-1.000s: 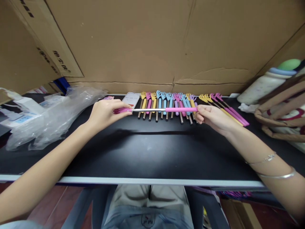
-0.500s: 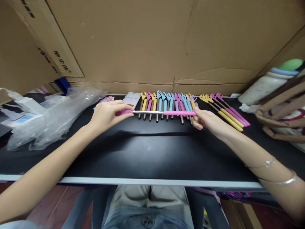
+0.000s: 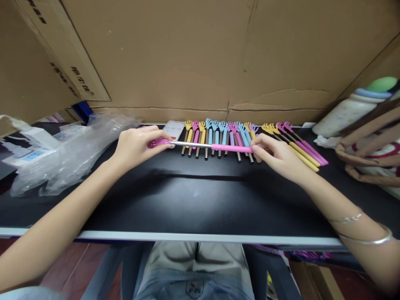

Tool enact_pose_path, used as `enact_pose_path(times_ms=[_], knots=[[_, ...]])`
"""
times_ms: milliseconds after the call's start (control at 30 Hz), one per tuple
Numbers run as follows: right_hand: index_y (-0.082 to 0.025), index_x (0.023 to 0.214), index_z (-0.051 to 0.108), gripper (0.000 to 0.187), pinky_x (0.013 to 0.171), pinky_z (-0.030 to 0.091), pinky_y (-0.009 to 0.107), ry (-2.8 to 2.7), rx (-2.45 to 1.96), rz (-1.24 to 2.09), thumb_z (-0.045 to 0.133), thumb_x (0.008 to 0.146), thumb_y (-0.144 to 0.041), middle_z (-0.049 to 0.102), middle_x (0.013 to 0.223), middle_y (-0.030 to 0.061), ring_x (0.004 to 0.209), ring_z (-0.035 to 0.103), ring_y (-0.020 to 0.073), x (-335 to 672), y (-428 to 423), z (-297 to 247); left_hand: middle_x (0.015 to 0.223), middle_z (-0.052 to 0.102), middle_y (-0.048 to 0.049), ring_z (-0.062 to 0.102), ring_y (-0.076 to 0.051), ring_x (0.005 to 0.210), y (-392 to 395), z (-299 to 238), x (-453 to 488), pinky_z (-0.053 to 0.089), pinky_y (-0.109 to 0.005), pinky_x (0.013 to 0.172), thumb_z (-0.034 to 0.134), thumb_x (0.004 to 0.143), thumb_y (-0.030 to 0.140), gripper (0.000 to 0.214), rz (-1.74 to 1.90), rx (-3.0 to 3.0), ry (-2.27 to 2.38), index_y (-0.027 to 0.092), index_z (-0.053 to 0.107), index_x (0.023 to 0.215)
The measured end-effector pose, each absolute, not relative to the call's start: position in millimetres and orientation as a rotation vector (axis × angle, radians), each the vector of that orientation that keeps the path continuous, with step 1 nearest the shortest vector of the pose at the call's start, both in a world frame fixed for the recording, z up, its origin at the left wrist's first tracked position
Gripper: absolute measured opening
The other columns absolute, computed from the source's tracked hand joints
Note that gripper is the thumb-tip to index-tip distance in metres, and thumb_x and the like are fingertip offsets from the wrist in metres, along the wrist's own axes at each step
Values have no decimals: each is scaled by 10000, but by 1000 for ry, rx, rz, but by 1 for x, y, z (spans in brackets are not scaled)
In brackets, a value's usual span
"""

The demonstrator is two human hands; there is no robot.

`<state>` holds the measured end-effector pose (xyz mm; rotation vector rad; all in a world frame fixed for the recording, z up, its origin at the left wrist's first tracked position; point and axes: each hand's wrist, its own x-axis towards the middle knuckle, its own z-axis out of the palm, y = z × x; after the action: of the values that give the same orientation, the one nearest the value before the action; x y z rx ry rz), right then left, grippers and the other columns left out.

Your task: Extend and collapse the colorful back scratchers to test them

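Note:
My left hand (image 3: 139, 145) is closed around the pink head end of a telescopic back scratcher (image 3: 231, 148), most of that end hidden by the fingers. Its silver rod runs level across to a pink grip, whose far end my right hand (image 3: 275, 156) pinches between thumb and fingers. The scratcher is held above the black table (image 3: 193, 204), casting a shadow on it. Behind it lies a row of back scratchers (image 3: 215, 135) in yellow, pink, blue and purple, claws pointing away. Several more yellow and pink-purple scratchers (image 3: 300, 150) lie slanted beside my right hand.
On the left lie a clear plastic bag (image 3: 71, 154) and a white power strip (image 3: 29, 154). A phone (image 3: 174, 128) lies behind my left hand. At the right stand a bottle (image 3: 350, 110) and a brown bag (image 3: 350, 150). Cardboard (image 3: 175, 54) walls the back.
Both hands and the pink scratcher have shifted slightly left. My right hand has changed its hold, its fingers now over the grip's end.

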<state>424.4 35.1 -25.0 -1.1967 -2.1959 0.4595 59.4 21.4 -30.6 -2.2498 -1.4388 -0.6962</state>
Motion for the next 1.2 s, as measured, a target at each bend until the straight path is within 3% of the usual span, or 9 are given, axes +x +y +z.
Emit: enact_pose_path(times_ms=[200, 667, 1200], knots=[[-225, 888, 561, 296, 583, 380, 273, -2286, -1141, 468, 544, 846, -517, 578, 670, 3, 611, 515, 138, 430, 39, -24, 870, 680, 2, 606, -130, 737, 20, -28, 60, 305, -226, 529, 510, 888, 505, 301, -727, -2246, -1476, 283, 712, 915], [-236, 809, 539, 350, 587, 407, 292, -2093, -1127, 519, 585, 795, -583, 569, 592, -3, 538, 520, 144, 430, 40, -30, 811, 679, -20, 629, -143, 749, 22, -38, 60, 391, -218, 603, 468, 896, 540, 374, -835, -2250, -1394, 264, 720, 890], [-228, 719, 472, 340, 569, 337, 276, -2233, -1122, 527, 403, 928, -487, 488, 540, -30, 503, 442, 122, 428, 40, -37, 793, 687, -17, 640, -138, 721, 20, -42, 67, 412, -214, 583, 473, 900, 537, 371, -889, -2310, -1311, 273, 733, 913]])
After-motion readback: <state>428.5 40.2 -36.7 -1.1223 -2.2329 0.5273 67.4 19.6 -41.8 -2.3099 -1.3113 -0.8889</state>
